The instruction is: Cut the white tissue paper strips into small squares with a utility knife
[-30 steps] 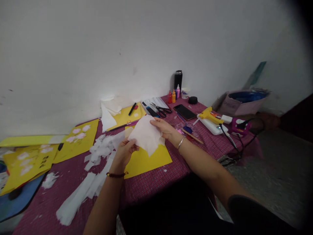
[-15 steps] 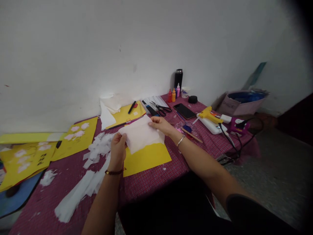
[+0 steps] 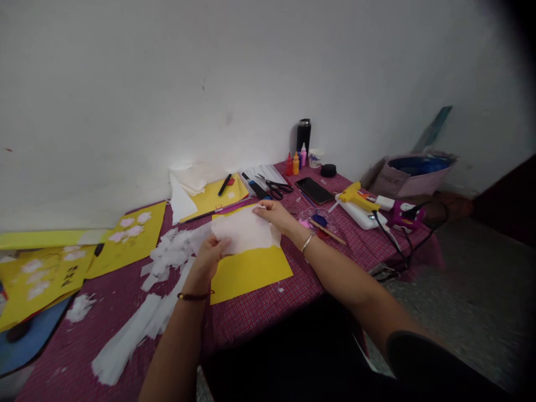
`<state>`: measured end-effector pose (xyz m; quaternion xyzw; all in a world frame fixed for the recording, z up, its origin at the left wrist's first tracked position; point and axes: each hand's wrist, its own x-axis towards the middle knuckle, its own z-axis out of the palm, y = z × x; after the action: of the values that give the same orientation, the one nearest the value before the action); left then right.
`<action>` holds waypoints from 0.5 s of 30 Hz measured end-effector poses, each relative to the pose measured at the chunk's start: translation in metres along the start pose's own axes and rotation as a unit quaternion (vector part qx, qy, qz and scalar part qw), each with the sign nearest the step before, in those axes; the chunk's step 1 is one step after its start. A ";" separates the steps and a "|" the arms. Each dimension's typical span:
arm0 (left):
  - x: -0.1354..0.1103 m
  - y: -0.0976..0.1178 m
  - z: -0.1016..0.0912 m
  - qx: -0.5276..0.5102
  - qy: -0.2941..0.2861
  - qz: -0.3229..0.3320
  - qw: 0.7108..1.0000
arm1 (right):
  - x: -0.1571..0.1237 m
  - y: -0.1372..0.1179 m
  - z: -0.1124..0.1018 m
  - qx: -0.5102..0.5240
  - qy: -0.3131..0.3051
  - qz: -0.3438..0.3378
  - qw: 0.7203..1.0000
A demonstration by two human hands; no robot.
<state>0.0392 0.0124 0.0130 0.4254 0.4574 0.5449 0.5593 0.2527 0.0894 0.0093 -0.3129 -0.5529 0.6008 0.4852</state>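
A thin white sheet of tissue paper (image 3: 242, 230) is stretched between my two hands, over a yellow sheet of paper (image 3: 251, 273) on the table. My left hand (image 3: 210, 254) pinches its left side, thumb on top. At the upper right edge, my right hand (image 3: 274, 215) is closed on it between thumb and fingers. Crumpled white paper pieces (image 3: 171, 251) and a bundle of white paper strips (image 3: 129, 335) lie left of my left hand. Beyond my right hand are black scissors (image 3: 274, 187).
A yellow glue gun (image 3: 358, 196) rests on a white box (image 3: 366, 216) at the right, with cables near the edge. A phone (image 3: 315, 191), small paint bottles (image 3: 296, 163) and a black flask (image 3: 304, 135) stand or lie behind. Yellow sheets with pink flowers (image 3: 129, 231) are at left.
My left hand has moved slightly right and its grip on the tissue paper has shifted inward, with the paper's left part now reaching past it. My right hand has barely moved.
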 end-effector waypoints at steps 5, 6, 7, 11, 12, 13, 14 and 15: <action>0.000 0.002 -0.007 -0.026 -0.004 0.006 1.000 | -0.008 -0.012 -0.005 -0.010 -0.110 0.029 0.993; 0.000 0.004 -0.010 -0.031 -0.003 0.016 0.999 | -0.010 -0.016 -0.006 -0.013 -0.138 0.038 0.990; 0.001 0.006 -0.013 -0.034 -0.006 0.024 0.999 | -0.012 -0.020 -0.007 -0.015 -0.166 0.044 0.985; -0.001 0.009 -0.017 -0.026 -0.051 -0.004 0.998 | -0.015 -0.025 -0.006 -0.013 -0.251 0.040 0.967; -0.002 0.009 -0.017 -0.021 -0.066 -0.021 0.997 | -0.015 -0.023 -0.005 -0.018 -0.263 0.046 0.964; -0.003 0.008 -0.016 -0.018 -0.079 -0.037 0.996 | -0.015 -0.020 -0.004 -0.026 -0.269 0.056 0.961; -0.003 0.007 -0.016 -0.016 -0.088 -0.049 0.995 | -0.014 -0.016 -0.002 -0.037 -0.268 0.070 0.960; -0.002 0.007 -0.015 -0.019 -0.092 -0.055 0.994 | -0.014 -0.012 0.000 -0.048 -0.265 0.083 0.959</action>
<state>0.0233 0.0100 0.0165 0.4370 0.4163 0.4804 0.6363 0.2601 0.0752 0.0190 -0.2100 -0.6621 0.6732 0.2538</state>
